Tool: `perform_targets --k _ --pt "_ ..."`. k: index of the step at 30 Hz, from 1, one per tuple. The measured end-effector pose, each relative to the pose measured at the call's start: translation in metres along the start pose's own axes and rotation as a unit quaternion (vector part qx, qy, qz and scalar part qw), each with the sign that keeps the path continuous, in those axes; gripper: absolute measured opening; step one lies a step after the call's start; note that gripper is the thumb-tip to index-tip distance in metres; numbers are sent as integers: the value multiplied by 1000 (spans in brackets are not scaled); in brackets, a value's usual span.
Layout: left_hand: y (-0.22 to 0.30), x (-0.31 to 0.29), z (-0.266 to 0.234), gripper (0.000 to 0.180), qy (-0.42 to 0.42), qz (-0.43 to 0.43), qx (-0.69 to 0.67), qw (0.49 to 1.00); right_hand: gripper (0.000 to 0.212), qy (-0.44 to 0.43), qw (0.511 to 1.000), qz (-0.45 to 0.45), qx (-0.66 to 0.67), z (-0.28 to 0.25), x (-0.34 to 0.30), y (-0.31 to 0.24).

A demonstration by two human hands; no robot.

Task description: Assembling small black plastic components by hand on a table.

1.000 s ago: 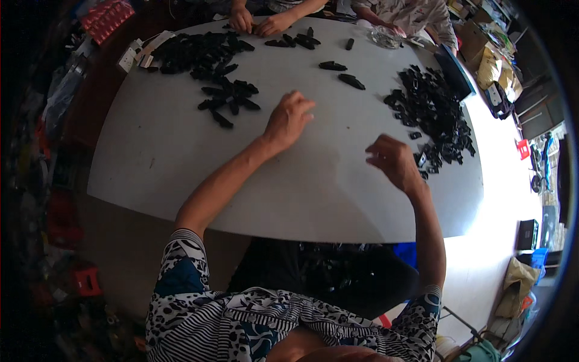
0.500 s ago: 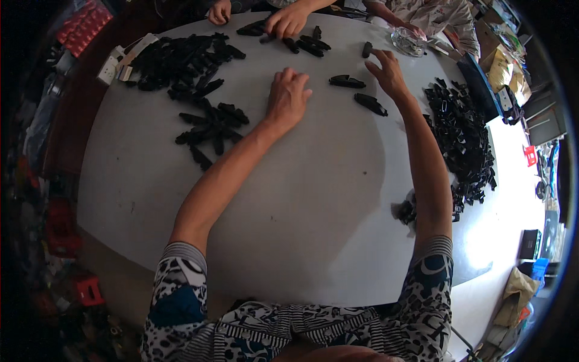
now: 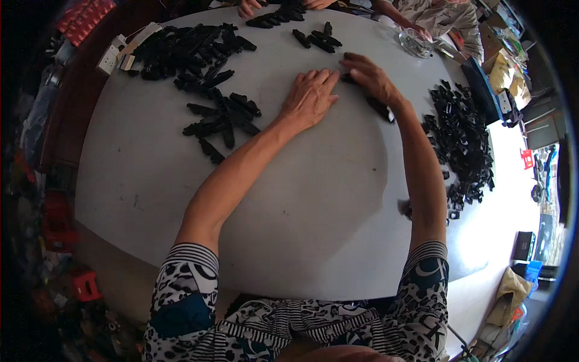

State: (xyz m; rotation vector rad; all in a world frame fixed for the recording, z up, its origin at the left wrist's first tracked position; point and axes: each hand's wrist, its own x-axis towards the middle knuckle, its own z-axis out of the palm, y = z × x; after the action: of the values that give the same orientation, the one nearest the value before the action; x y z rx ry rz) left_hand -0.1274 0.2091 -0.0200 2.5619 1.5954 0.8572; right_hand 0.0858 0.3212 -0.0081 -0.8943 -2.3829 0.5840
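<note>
My left hand (image 3: 310, 98) rests on the white table with its fingers spread and thumb apart, holding nothing. Close to its fingertips lies a long black plastic part (image 3: 348, 78), partly covered by my right hand. My right hand (image 3: 373, 79) is curled and slightly blurred, with a small dark piece (image 3: 348, 56) at its fingertips. Under the right wrist another long black part (image 3: 379, 108) shows in part. Beyond my hands, several similar black parts (image 3: 322, 41) lie together on the table.
A big heap of long black parts (image 3: 181, 51) covers the far left, with a smaller cluster (image 3: 226, 117) nearer. Small black pieces (image 3: 461, 133) are heaped at right. Across the table are a person's hands (image 3: 250, 7), and a clear glass dish (image 3: 415, 42) stands far right.
My right hand has drawn back left and nearer, bringing the small dark piece from the table. My left hand has moved right. The other person's hand has withdrawn to the far edge.
</note>
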Motion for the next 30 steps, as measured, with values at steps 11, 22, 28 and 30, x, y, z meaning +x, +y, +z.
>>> perform_targets --k 11,22,28,30 --pt "64 -79 -35 64 -80 48 -83 992 55 -41 996 24 -77 23 -135 -141" --pt "97 -161 -60 64 -107 61 -187 974 53 41 941 108 320 33 -224 -200" --pt "99 -165 -48 55 -57 -2 -311 949 61 197 864 159 434 35 -254 -192" --pt "104 -161 -48 51 -79 -20 -359 930 62 203 857 161 445 39 -259 -186"
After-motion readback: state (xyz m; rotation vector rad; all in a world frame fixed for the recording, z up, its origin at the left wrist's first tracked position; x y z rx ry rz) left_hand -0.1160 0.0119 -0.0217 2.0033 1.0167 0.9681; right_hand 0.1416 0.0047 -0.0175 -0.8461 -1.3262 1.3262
